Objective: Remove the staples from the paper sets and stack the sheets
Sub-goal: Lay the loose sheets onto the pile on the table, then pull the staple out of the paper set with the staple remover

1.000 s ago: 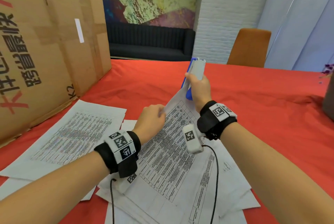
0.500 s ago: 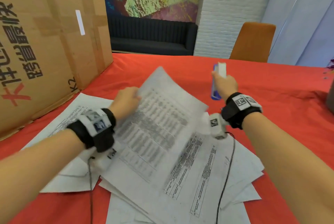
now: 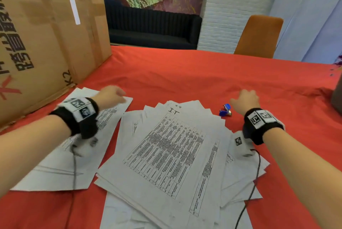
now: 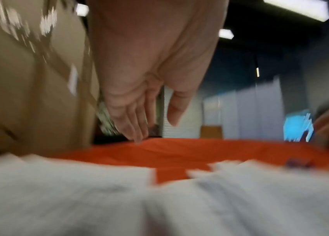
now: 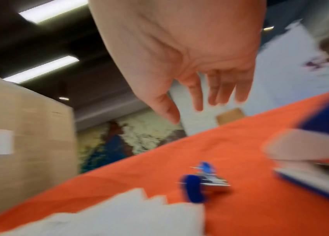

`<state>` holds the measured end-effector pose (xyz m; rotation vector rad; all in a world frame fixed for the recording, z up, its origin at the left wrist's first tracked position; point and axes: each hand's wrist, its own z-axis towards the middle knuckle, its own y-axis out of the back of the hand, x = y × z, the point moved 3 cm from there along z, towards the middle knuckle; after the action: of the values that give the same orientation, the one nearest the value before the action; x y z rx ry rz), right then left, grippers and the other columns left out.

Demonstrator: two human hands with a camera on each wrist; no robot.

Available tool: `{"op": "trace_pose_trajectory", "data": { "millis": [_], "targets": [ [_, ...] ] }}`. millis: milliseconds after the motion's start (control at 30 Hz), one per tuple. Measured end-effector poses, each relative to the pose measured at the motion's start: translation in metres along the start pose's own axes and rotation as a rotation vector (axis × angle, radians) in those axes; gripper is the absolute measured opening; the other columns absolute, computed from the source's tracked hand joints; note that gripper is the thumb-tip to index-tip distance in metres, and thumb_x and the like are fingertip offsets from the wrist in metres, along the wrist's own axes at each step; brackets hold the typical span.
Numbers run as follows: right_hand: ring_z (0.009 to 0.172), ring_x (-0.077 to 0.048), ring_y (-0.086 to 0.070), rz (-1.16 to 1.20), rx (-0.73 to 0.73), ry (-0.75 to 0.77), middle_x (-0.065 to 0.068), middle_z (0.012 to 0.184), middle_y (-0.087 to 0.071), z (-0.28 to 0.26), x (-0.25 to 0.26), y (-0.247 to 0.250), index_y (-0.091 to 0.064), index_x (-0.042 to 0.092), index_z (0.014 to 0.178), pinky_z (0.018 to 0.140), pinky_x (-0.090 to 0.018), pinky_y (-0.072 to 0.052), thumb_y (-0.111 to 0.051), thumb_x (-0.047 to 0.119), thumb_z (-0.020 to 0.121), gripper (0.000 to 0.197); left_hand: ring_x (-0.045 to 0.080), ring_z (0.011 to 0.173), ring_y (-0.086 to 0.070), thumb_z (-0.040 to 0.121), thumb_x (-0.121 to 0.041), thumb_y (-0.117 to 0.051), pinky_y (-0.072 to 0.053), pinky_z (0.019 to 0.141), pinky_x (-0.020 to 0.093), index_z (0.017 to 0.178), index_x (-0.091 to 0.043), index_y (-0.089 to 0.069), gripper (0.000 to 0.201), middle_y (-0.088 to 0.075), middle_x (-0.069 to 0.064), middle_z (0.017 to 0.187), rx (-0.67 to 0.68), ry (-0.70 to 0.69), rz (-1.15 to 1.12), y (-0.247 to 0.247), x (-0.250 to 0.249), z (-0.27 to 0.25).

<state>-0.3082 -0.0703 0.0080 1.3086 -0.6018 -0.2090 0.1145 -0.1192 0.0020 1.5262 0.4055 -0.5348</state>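
A fanned pile of printed paper sets (image 3: 166, 145) lies in the middle of the red tablecloth (image 3: 185, 73). To its left lies a flatter stack of loose sheets (image 3: 61, 165). My left hand (image 3: 118, 94) hovers over that stack's far corner, fingers straight and empty (image 4: 155, 131). My right hand (image 3: 240, 98) is right of the pile, open and holding nothing (image 5: 197, 111). A small blue staple remover (image 3: 225, 110) (image 5: 199, 182) lies just left of it. A white and blue stapler (image 5: 310, 169) lies on the cloth to the right, hidden by the hand in the head view.
A big cardboard box (image 3: 46, 34) stands along the table's left side, close to the loose sheets. An orange chair (image 3: 259, 36) is behind the far edge. A dark object (image 3: 337, 97) sits at the right edge. Wrist cables trail over the papers.
My left hand swung a sheet over to the left stack and let it go. My right hand lowered the stapler to the cloth and released it.
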Motion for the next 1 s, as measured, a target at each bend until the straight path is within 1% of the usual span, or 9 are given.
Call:
{"op": "trace_pose_trajectory", "data": {
  "millis": [100,167,233,333,467,600,700,833,1000],
  "targets": [
    [0.093,-0.029,-0.061,0.015,0.381,0.202,-0.013,0.102,-0.064,-0.025,0.047,-0.023,-0.063,0.005,0.103,0.074,-0.033,-0.053,-0.063,0.038,0.086,0.038,0.019,0.083,-0.056,0.089,-0.024,-0.063,-0.046,0.073,0.030,0.099,-0.010,-0.064,0.018,-0.063,0.006,0.094,0.283,-0.004,-0.128,-0.055,-0.040,-0.008],
    [0.109,-0.026,-0.059,-0.153,0.626,0.226,-0.008,0.123,-0.060,-0.041,0.058,-0.041,-0.055,0.008,0.126,0.090,-0.036,-0.051,-0.065,0.056,0.080,0.068,0.017,0.061,-0.042,0.089,-0.031,-0.062,-0.036,0.058,0.025,0.072,-0.014,-0.053,0.026,-0.045,0.003,0.069,0.394,0.004,-0.019,-0.079,-0.052,-0.010],
    [0.120,-0.025,-0.053,-0.276,0.617,0.289,-0.005,0.134,-0.054,-0.046,0.060,-0.052,-0.049,0.009,0.135,0.099,-0.037,-0.046,-0.069,0.061,0.074,0.082,0.018,0.056,-0.036,0.088,-0.032,-0.062,-0.029,0.052,0.024,0.067,-0.012,-0.045,0.034,-0.038,0.003,0.066,0.402,-0.011,0.095,-0.088,-0.057,-0.010],
    [0.118,-0.026,-0.053,-0.219,0.564,0.330,-0.005,0.130,-0.055,-0.043,0.058,-0.064,-0.050,0.009,0.130,0.097,-0.034,-0.045,-0.079,0.046,0.071,0.075,0.022,0.066,-0.052,0.088,-0.029,-0.064,-0.043,0.059,0.026,0.084,-0.011,-0.054,0.020,-0.053,0.005,0.078,0.385,-0.024,0.121,-0.088,-0.060,-0.012],
    [0.098,-0.020,-0.058,-0.041,0.457,0.503,0.000,0.103,-0.058,-0.040,0.064,-0.063,-0.062,0.021,0.109,0.078,-0.027,-0.045,-0.073,0.023,0.082,0.029,0.020,0.061,-0.055,0.087,-0.031,-0.065,-0.054,0.066,0.030,0.091,-0.009,-0.052,0.026,-0.054,0.006,0.071,0.423,0.051,0.101,-0.081,-0.054,-0.018],
    [0.063,0.002,-0.049,0.222,0.510,0.718,0.014,0.072,-0.055,-0.042,0.076,-0.039,-0.067,0.025,0.085,0.066,-0.018,-0.038,-0.066,0.014,0.087,0.011,0.023,0.115,-0.051,0.081,-0.044,-0.070,-0.043,0.095,0.035,0.135,-0.013,-0.037,0.071,-0.049,0.009,0.132,0.307,-0.005,0.060,-0.065,-0.051,-0.018],
    [0.063,0.007,-0.052,0.434,0.624,0.791,0.010,0.075,-0.060,-0.046,0.087,-0.021,-0.063,0.019,0.086,0.069,-0.010,-0.042,-0.062,0.004,0.089,0.016,0.023,0.117,-0.055,0.072,-0.033,-0.080,-0.045,0.098,0.035,0.129,-0.012,-0.050,0.068,-0.057,0.005,0.128,0.287,-0.039,-0.258,-0.054,-0.052,-0.017],
    [0.070,-0.005,-0.055,0.563,0.741,0.714,0.003,0.080,-0.061,-0.040,0.091,-0.011,-0.059,0.019,0.101,0.068,-0.017,-0.047,-0.062,0.009,0.091,0.014,0.026,0.092,-0.070,0.076,-0.010,-0.075,-0.056,0.085,0.039,0.112,-0.003,-0.065,0.038,-0.071,0.015,0.107,0.523,0.081,-0.630,-0.059,-0.041,-0.030],
    [0.084,-0.026,-0.056,-0.027,0.336,0.234,-0.007,0.097,-0.056,0.024,0.041,-0.003,-0.059,0.012,0.099,0.065,-0.029,-0.047,-0.068,0.028,0.086,0.022,0.035,0.105,-0.064,0.086,-0.002,-0.057,-0.047,0.097,0.051,0.120,0.004,-0.057,0.035,-0.065,0.024,0.116,0.631,0.349,-0.824,-0.078,-0.014,-0.043]
  ]
}}
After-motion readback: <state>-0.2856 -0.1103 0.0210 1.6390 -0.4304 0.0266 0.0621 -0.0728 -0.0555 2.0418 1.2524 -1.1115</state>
